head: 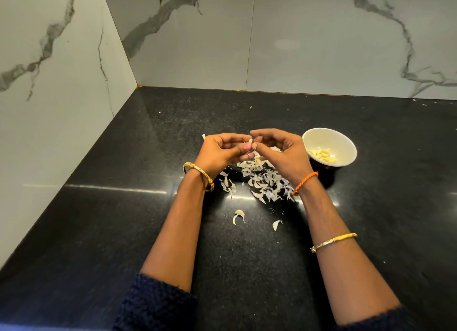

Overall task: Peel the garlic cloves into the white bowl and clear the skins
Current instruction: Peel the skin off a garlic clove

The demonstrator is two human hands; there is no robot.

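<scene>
both hands pinch the small pale garlic clove (250,142), its long axis upright; the round white ceramic bowl (346,145) sits at 3 o'clock, nearest the right hand (282,152).

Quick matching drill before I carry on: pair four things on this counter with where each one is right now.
Things:
1. garlic clove
2. peeled cloves
3. pile of skins
4. white bowl

Places:
A. on the black counter, to the right of both hands
B. inside the bowl
C. pinched between the left hand and the right hand
D. loose on the counter, beneath the hands

Pairs: 1-C, 2-B, 3-D, 4-A
</scene>
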